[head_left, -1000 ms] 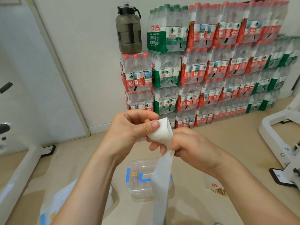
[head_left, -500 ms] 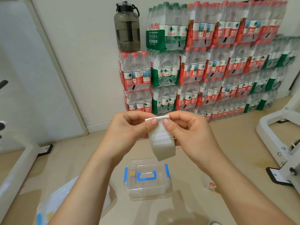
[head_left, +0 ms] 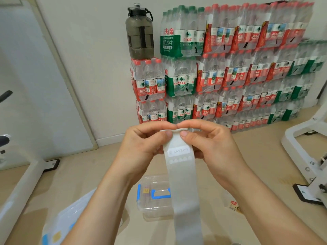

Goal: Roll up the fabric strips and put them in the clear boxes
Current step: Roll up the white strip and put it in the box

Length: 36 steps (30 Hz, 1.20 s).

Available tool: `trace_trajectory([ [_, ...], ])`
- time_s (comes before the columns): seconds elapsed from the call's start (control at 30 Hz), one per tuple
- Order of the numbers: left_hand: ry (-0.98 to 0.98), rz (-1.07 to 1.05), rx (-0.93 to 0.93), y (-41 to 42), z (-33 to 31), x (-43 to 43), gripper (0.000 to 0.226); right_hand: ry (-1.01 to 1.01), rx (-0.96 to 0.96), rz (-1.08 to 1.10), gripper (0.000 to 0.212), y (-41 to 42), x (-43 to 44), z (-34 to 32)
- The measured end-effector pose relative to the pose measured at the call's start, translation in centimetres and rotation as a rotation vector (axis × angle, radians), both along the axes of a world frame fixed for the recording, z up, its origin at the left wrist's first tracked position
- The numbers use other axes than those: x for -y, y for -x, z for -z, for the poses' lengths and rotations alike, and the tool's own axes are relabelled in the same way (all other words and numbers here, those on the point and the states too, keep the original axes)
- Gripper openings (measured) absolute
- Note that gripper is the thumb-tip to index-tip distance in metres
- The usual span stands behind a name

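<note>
A white fabric strip [head_left: 184,183] hangs flat from my two hands down past the bottom of the view; a label on it reads upside down. My left hand [head_left: 141,147] pinches the strip's top edge at its left corner. My right hand [head_left: 208,144] pinches the same edge at its right corner. On the floor below stands a clear box [head_left: 154,197] with blue latches and a blue handle, its lid on; the strip covers its right part.
Shrink-wrapped packs of water bottles [head_left: 230,68] are stacked against the back wall, with a dark jug [head_left: 139,32] on top. White frame legs [head_left: 307,156] stand at the right, another white frame [head_left: 19,184] at the left. More clear lidded plastic [head_left: 60,225] lies bottom left.
A second ago the strip was partly rolled in my hands. It has come unrolled and now hangs long and flat, both hands pinching its top edge.
</note>
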<state>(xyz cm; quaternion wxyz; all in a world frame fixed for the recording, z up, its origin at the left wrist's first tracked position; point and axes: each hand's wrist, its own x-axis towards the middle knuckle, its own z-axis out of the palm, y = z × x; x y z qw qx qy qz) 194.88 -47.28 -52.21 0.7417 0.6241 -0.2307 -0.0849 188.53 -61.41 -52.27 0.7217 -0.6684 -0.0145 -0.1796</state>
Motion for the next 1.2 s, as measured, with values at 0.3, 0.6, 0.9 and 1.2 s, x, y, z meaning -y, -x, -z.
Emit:
trace_trajectory([
  [0.3, -0.010, 0.151, 0.056, -0.3, 0.0, -0.9, 0.016, -0.215, -0.165, -0.142, 0.022, -0.1, 0.3, -0.2],
  [0.6, -0.117, 0.094, 0.060, -0.3, 0.1, -0.7, 0.025, -0.069, -0.171, -0.122, 0.028, 0.0, 0.6, -0.3],
  [0.9, -0.176, 0.100, 0.115, -0.2, -0.1, -1.1, 0.019, 0.057, -0.111, -0.094, 0.016, 0.0, 0.8, 0.2],
  [1.2, -0.283, -0.035, 0.079, 0.0, -0.4, -0.9, 0.014, 0.444, -0.059, 0.098, 0.013, -0.5, 1.1, 0.7],
])
